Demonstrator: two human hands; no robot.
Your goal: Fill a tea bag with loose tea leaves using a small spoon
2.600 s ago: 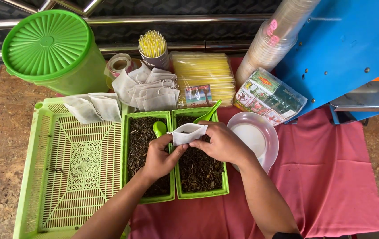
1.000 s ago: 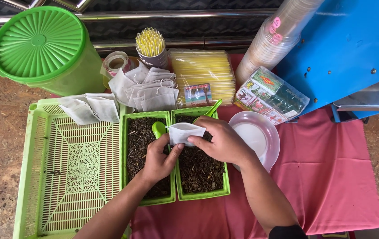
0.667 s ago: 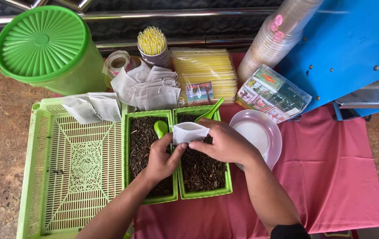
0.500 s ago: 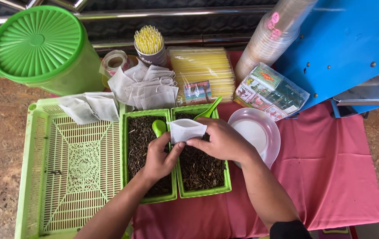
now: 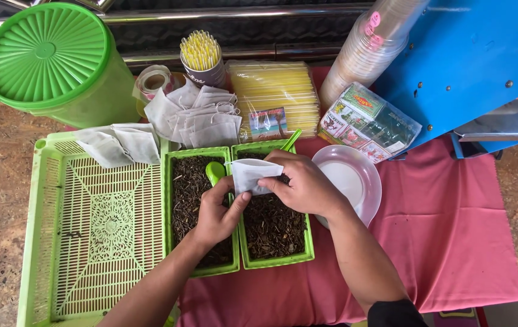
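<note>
Together, the left hand [image 5: 213,212] and the right hand [image 5: 304,184] pinch a small white filter bag [image 5: 250,175] above the two green trays of dry tea leaves [image 5: 271,224]. It looks light, soft, easily torn; hold its upper edge.

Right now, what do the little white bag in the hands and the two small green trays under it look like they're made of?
The small white bag, held by the left hand and right hand, looks like thin matte filter paper or non-woven fabric: soft, creased, slightly see-through. The two small green trays look like moulded plastic: uniform bright colour, smooth rims with a slight sheen. They hold dark loose leaves.
</note>
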